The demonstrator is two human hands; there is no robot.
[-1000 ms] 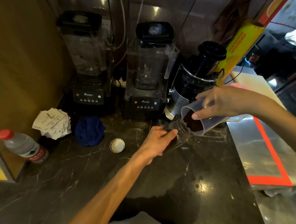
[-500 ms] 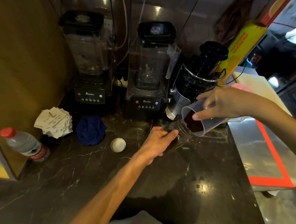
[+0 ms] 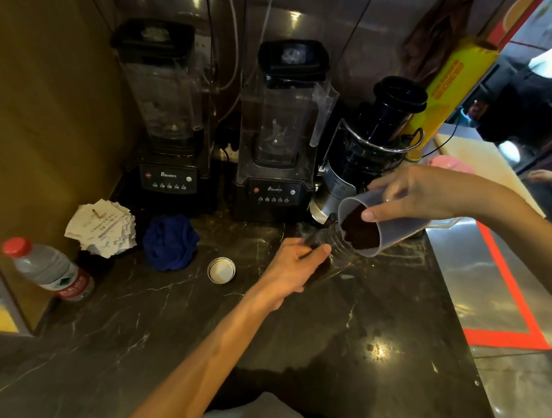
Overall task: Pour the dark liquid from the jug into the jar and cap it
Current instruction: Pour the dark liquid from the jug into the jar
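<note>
A clear plastic jug (image 3: 395, 229) is tipped steeply to the left, with dark liquid pooled at its lip. My right hand (image 3: 419, 194) grips it from above. The jug's lip sits at the mouth of a clear glass jar (image 3: 336, 244), which stands tilted on the dark marble counter (image 3: 294, 331). My left hand (image 3: 292, 267) wraps the jar's lower body and hides most of it. The jar's round cap (image 3: 221, 270) lies upside down on the counter, left of my left hand.
Two blenders (image 3: 167, 113) (image 3: 282, 129) and a black juicer (image 3: 367, 143) line the back wall. A blue cloth (image 3: 170, 241), a stack of paper slips (image 3: 102, 228) and a water bottle (image 3: 47, 268) sit at the left. A steel surface with red tape (image 3: 494, 284) adjoins on the right.
Both hands, the jug and the jar hold nearly the same pose throughout. The jug stays tipped at the jar's mouth.
</note>
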